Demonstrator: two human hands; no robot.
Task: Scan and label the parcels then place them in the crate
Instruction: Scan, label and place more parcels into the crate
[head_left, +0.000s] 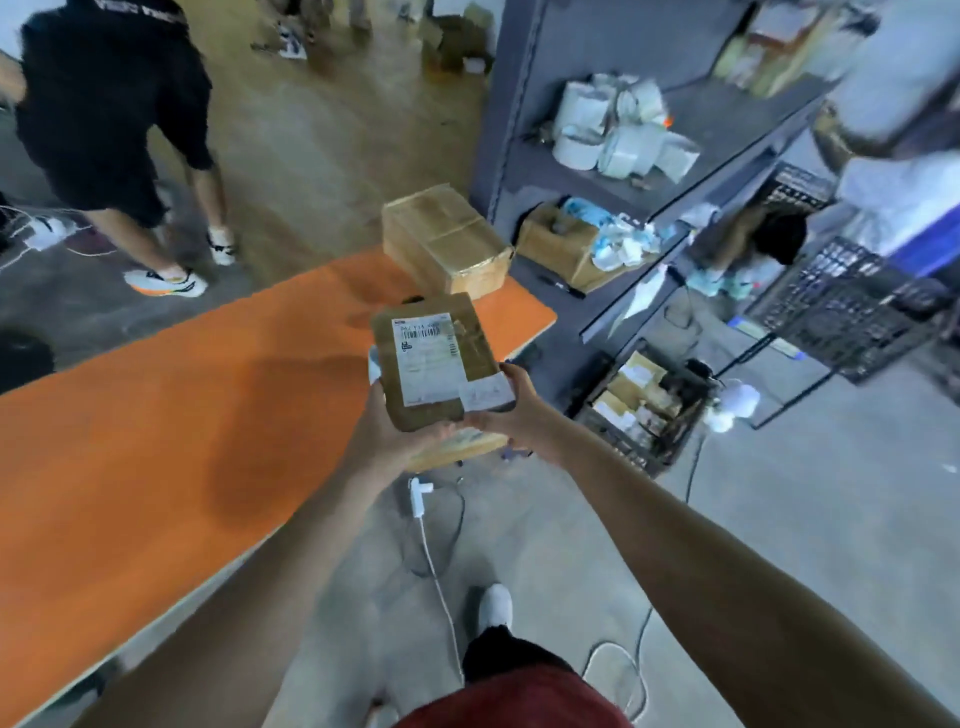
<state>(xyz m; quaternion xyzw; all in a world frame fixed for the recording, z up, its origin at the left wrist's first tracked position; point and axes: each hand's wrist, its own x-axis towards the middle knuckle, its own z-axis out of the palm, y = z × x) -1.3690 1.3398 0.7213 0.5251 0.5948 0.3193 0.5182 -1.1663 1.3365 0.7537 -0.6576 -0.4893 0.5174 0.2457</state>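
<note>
A small brown taped parcel (436, 358) with a white shipping label on top is held in the air over the right end of the orange table (156, 441). My left hand (392, 431) grips it from below at its near edge. My right hand (511, 410) holds its right near corner, thumb by a second small white label. A larger cardboard box (447, 239) sits on the table's far end. A black crate (644, 410) with several parcels inside stands on the floor to the right, under the shelf.
A grey shelf unit (649, 130) with label rolls and a box of bags stands at right. More black crates (852, 312) lie beyond it. Another person (114, 119) stands at the far left. White and black cables (436, 566) trail across the concrete floor by my foot.
</note>
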